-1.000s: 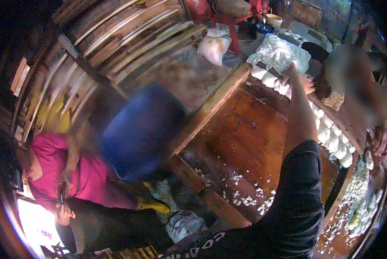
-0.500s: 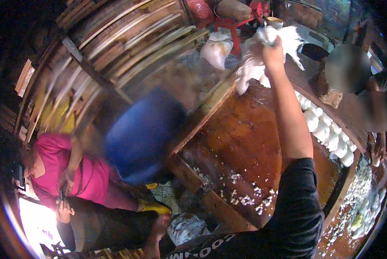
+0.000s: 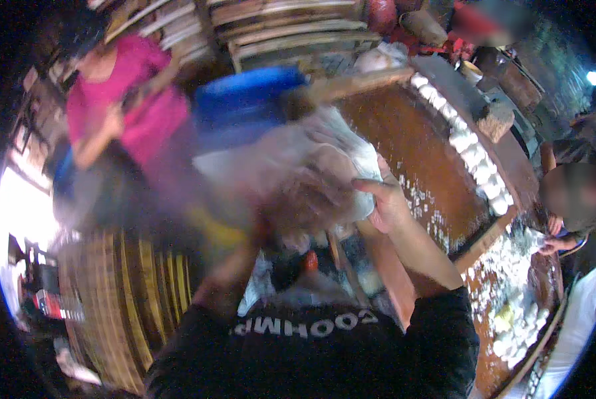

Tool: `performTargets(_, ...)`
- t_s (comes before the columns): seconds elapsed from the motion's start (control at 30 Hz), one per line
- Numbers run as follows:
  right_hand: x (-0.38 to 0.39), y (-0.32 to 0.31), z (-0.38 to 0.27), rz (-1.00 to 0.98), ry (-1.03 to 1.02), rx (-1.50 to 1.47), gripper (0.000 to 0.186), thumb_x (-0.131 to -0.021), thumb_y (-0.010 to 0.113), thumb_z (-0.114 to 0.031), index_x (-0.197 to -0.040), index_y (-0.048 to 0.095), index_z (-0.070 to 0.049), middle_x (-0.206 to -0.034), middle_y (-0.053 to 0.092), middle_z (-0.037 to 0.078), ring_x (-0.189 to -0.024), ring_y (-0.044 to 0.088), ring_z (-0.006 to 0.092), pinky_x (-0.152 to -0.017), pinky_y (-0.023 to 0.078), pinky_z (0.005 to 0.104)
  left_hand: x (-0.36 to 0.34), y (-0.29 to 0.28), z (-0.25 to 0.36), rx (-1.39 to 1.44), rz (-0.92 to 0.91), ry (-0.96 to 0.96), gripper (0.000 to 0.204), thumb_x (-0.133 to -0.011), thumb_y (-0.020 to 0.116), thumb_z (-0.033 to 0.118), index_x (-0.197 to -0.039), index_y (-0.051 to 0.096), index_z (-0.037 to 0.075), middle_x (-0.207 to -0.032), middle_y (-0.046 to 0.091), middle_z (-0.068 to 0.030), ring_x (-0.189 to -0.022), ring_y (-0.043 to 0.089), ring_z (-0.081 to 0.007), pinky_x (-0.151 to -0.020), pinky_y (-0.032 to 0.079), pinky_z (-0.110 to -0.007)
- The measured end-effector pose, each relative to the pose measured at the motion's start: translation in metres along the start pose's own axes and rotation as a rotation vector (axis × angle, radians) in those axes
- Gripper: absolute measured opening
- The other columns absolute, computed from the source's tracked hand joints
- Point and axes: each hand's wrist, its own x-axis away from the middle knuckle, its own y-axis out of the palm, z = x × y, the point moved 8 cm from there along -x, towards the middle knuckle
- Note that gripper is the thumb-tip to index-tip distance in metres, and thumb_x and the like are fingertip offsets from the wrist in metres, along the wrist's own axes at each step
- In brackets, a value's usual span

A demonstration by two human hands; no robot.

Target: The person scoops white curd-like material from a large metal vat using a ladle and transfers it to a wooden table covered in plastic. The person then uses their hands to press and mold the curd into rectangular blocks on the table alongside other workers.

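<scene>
A thin, crumpled white sheet [image 3: 361, 145] is in front of my body, smeared by motion. Whether it is plastic or cloth, I cannot tell. My right hand [image 3: 386, 199] is closed on its right edge, thumb on top. Below the sheet's middle, my left hand [image 3: 304, 203] is a brown blur, its fingers not readable. To the right of my hands lies the brown wooden-edged table [image 3: 404, 133], strewn with white crumbs [image 3: 421, 199]. A row of rounded white lumps [image 3: 471, 153] lines its far right edge.
A blue barrel [image 3: 245, 100] stands beyond the sheet. At left is a person in a pink shirt [image 3: 128, 113]. Another person's hand [image 3: 549, 246] works at right, near more white crumbs and lumps [image 3: 521, 332]. Slatted wood [image 3: 132, 292] lies at lower left.
My right hand has drawn the white sheet from the table's far end back toward my body. My left hand has come up to it. The view has turned left.
</scene>
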Motion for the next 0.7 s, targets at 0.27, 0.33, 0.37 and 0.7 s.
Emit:
performTargets(0.27,0.208,-0.040,0.086,0.097,0.132,-0.457,0.062,-0.074,0.045,-0.046,-0.115,0.039,0.000,-0.114,0.046,0.015,-0.104,0.045,0.0310,-0.090,0.031,0.0481,0.175,0.013,-0.061,-0.126,0.039,-0.029,0.045,-0.074,0.051,0.028,-0.111,0.043,0.003,-0.105,0.050,-0.0089,-0.096,0.049,-0.0219,-0.083,0.039,-0.038)
performTargets(0.33,0.243,-0.029,0.086,0.032,0.138,-0.471,0.068,-0.075,0.041,-0.054,-0.118,0.036,0.000,-0.118,0.042,0.015,-0.108,0.041,0.0289,-0.092,0.030,0.0445,0.190,0.026,-0.078,-0.170,0.001,-0.088,0.045,-0.074,0.052,0.026,-0.111,0.042,0.003,-0.105,0.050,-0.0093,-0.096,0.049,-0.0220,-0.083,0.039,-0.038)
performTargets(0.37,0.259,-0.026,0.089,0.025,0.182,-0.432,0.070,-0.075,0.040,-0.056,-0.119,0.036,-0.001,-0.118,0.042,0.015,-0.109,0.040,0.0286,-0.092,0.030,0.0440,0.198,0.031,-0.085,-0.194,-0.010,-0.113,0.045,-0.073,0.052,0.025,-0.111,0.042,0.003,-0.105,0.050,-0.0095,-0.096,0.049,-0.0221,-0.083,0.040,-0.038)
performTargets(0.7,0.369,-0.062,-0.003,0.501,-0.357,0.269,0.049,-0.077,0.054,-0.009,-0.120,0.030,-0.004,-0.111,0.044,0.013,-0.099,0.046,0.0218,-0.087,0.038,0.0343,0.216,0.074,-0.200,-0.664,-0.170,-0.418,0.048,-0.070,0.056,0.015,-0.113,0.039,0.001,-0.107,0.049,-0.0115,-0.098,0.049,-0.0228,-0.082,0.041,-0.039)
